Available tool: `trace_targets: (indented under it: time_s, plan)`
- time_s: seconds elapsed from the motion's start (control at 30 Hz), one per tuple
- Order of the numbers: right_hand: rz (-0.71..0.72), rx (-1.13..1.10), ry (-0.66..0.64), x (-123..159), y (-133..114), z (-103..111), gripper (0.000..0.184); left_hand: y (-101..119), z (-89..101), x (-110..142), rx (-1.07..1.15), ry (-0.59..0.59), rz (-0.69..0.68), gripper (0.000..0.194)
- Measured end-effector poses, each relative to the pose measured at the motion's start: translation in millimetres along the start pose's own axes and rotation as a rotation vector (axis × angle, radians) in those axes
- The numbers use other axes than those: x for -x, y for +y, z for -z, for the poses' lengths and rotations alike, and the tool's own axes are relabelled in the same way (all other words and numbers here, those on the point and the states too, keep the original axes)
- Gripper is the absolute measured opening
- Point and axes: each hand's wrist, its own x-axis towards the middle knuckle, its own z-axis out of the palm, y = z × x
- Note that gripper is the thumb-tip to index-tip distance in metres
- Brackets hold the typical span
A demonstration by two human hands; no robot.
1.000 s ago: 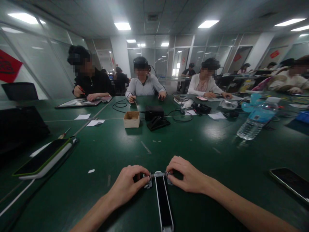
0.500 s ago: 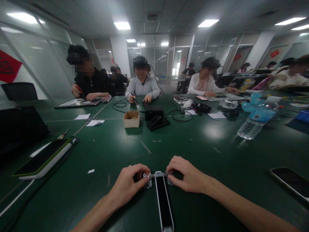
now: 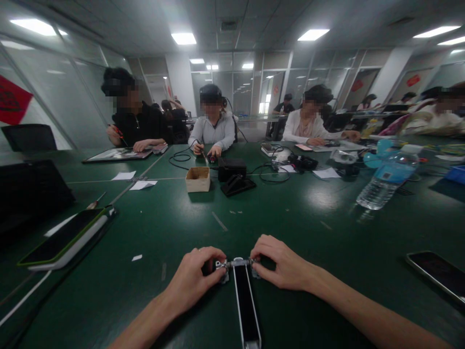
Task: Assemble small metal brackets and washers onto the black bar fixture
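A long black strip in a silver frame (image 3: 246,305) lies on the green table (image 3: 298,228), running from the near edge away from me. Across its far end sits a small metal bracket (image 3: 238,263) with a knob on each side. My left hand (image 3: 194,278) pinches the left knob with curled fingers. On the right knob my right hand (image 3: 281,264) is closed the same way. Both forearms rest low over the table.
A tablet in a green case (image 3: 63,240) lies at left, a phone (image 3: 438,274) at right, a water bottle (image 3: 385,179) farther right. A cardboard box (image 3: 198,179) and a black device with cables (image 3: 232,174) sit mid-table. Several people work at the far side.
My hands stay on the bracket, the left fingers shifting slightly. The person in the middle across the table has pulled both hands together in front of the black device.
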Motion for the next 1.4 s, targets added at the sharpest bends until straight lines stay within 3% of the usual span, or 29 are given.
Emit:
trace_targets:
  time_s: [0.77, 1.4]
  plan:
    - [-0.045, -0.008, -0.040, -1.0, -1.0, 1.0, 0.006, 0.5, -0.6, -0.5, 0.018, -0.015, 0.027, 0.013]
    - [-0.062, -0.010, -0.062, 0.4, 1.0, -0.4, 0.009, -4.8, -3.2, 0.2, -0.032, 0.045, -0.074, 0.015]
